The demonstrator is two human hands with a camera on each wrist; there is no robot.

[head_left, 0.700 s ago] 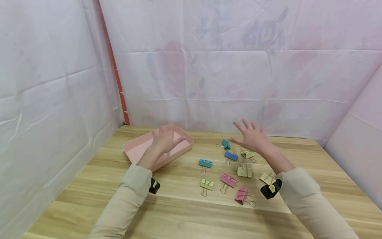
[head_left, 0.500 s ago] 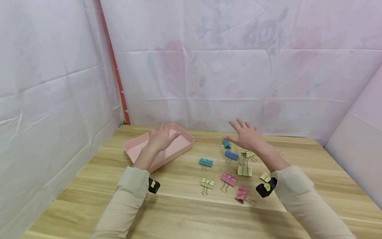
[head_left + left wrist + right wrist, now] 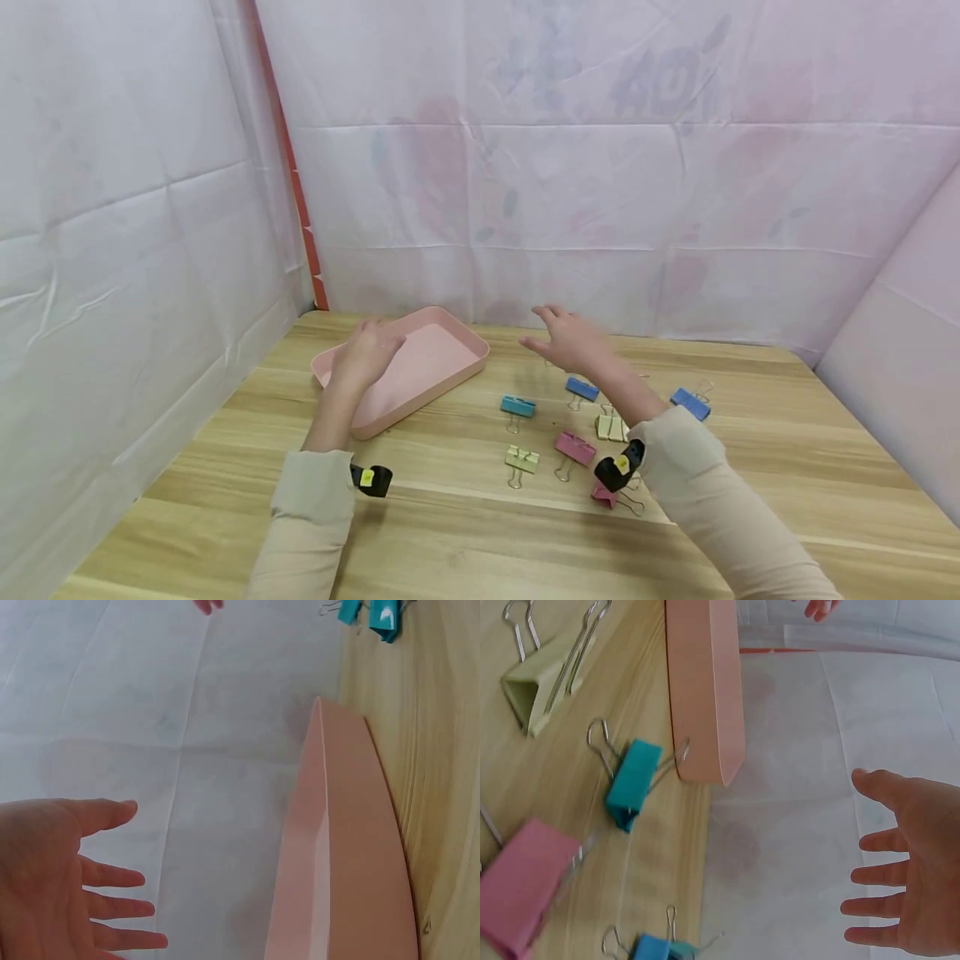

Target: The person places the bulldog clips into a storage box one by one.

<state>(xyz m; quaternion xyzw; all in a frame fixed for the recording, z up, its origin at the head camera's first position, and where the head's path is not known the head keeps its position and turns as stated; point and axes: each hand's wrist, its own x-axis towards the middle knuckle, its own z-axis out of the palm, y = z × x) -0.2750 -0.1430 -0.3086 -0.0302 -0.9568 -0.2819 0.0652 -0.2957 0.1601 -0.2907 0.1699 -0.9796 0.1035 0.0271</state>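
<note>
My left hand (image 3: pixel 363 358) hovers over the left end of a pink tray (image 3: pixel 420 404), fingers extended and holding nothing. In the left wrist view, the hand (image 3: pixel 52 877) stays apart from the tray wall (image 3: pixel 364 840). My right hand (image 3: pixel 576 342) is raised above the far part of the table, fingers spread and nothing in them. Below it and nearer lie binder clips: a blue one (image 3: pixel 582 388), a teal one (image 3: pixel 517 407), a pale green one (image 3: pixel 522 459), a pink one (image 3: pixel 575 448) and a pale yellow one (image 3: pixel 611 428). Another pink clip (image 3: pixel 603 495) is partly behind the wrist camera.
A second blue binder clip (image 3: pixel 690 403) lies right of my right forearm. The wooden table (image 3: pixel 465 542) is bounded by a white cloth at the back (image 3: pixel 562 183) and cloths on both sides. My right hand and arm hide some of the far clips.
Both hands have moved left, the left one also slightly nearer to me. The blue clip on the right has come into view from behind the right arm. The tray has stayed put.
</note>
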